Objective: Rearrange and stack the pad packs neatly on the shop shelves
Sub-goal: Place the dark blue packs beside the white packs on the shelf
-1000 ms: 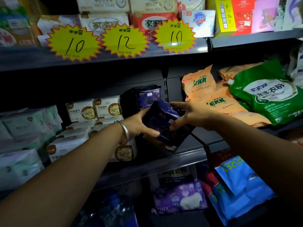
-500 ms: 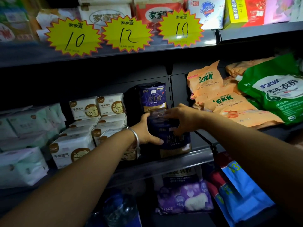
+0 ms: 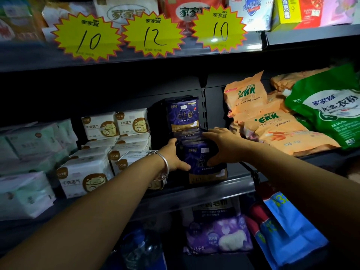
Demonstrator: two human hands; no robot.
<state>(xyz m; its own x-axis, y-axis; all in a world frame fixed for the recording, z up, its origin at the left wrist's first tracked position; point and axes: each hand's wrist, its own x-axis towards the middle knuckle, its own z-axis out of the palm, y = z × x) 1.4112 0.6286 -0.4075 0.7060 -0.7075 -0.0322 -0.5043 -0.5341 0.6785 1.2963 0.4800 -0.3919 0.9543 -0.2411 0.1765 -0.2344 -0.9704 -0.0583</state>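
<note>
A dark purple pad pack [image 3: 202, 164] stands upright at the front of the middle shelf [image 3: 204, 191]. My left hand [image 3: 173, 156], with a silver bangle on the wrist, grips its left side, thumb across the front. My right hand [image 3: 222, 147] grips its right side and top. Behind it another purple pad pack [image 3: 183, 114] stands upright on top of more of the same. White pad packs with a cat picture [image 3: 115, 125] are stacked to the left, one [image 3: 83, 180] at the shelf front.
Orange EKK washing powder bags [image 3: 272, 129] and a green bag [image 3: 329, 110] lie on the shelf to the right. Yellow price stars [image 3: 153, 34] hang from the upper shelf edge. Below are a purple bag [image 3: 220, 234], blue bags [image 3: 288, 230] and a water bottle [image 3: 142, 248].
Both hands turned the tilted purple pack upright and set it down at the shelf front, in front of the other purple packs. They still hold its sides.
</note>
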